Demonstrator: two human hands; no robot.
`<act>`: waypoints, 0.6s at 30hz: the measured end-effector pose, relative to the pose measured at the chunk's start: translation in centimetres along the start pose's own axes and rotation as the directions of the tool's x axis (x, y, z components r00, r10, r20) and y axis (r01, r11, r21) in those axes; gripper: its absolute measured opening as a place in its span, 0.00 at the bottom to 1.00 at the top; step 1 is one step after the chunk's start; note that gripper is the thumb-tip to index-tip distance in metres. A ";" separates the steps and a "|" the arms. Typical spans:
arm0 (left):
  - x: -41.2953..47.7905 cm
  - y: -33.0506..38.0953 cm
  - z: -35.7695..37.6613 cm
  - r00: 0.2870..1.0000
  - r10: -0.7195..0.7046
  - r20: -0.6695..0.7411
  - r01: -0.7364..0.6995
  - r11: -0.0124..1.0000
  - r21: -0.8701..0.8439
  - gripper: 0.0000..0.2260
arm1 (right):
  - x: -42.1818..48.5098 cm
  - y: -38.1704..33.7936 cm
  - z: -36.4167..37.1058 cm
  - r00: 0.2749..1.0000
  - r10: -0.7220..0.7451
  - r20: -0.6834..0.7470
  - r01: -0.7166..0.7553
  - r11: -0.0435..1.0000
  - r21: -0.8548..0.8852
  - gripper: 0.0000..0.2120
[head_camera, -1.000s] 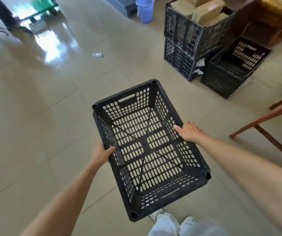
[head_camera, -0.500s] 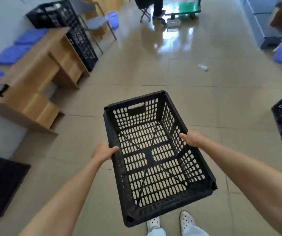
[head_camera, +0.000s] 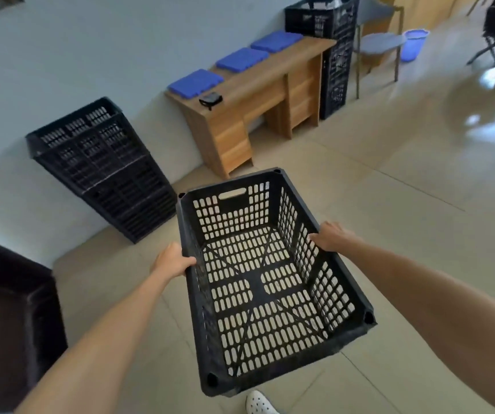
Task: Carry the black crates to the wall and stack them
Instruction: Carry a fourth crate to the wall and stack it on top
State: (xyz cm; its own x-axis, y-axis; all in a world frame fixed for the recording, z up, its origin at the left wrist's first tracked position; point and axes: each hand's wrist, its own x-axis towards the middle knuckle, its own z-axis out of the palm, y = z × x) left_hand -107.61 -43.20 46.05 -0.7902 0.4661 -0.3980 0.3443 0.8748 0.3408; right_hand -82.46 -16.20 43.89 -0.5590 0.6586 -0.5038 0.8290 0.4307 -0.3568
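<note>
An empty black slotted crate (head_camera: 258, 282) hangs in front of me above the tiled floor. My left hand (head_camera: 171, 261) grips its left long rim, thumb over the edge. My right hand (head_camera: 328, 236) grips the right long rim. A stack of black crates (head_camera: 100, 165) stands against the pale wall at the left, ahead of the carried crate. Another tall stack of black crates (head_camera: 334, 55) stands at the far end of the desk.
A wooden desk (head_camera: 258, 94) with blue pads and a small black object sits along the wall. A dark piece of furniture (head_camera: 7, 309) fills the near left. A chair (head_camera: 380, 46) and a blue bucket (head_camera: 414, 43) stand further back. My white shoe (head_camera: 259, 403) shows below.
My view has swung left: the wall, the desk and the crate stack at the wall have come into sight and nearer. Both hands keep the same hold on the carried crate.
</note>
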 end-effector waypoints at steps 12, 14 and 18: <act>7.4 -15.4 -15.6 0.974 -0.204 -0.096 0.197 0.977 -0.080 0.09 | 8.5 -27.5 1.4 0.970 -0.233 -0.072 0.204 0.936 -0.287 0.12; 9.2 -17.5 -17.8 0.969 -0.214 -0.122 0.202 0.974 -0.105 0.09 | 9.8 -31.3 1.4 0.961 -0.267 -0.065 0.235 0.920 -0.315 0.12; 12.7 -20.9 -22.2 0.954 -0.236 -0.184 0.213 0.967 -0.136 0.09 | 12.6 -38.5 1.1 0.940 -0.335 -0.067 0.294 0.893 -0.342 0.12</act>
State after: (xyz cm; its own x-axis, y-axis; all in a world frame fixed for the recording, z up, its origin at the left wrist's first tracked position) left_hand -136.06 -58.47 52.77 -0.9286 0.2135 -0.3036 0.0953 0.9277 0.3609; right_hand -121.41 -25.18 50.44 -0.8020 0.5157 -0.3015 0.5817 0.7889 -0.1980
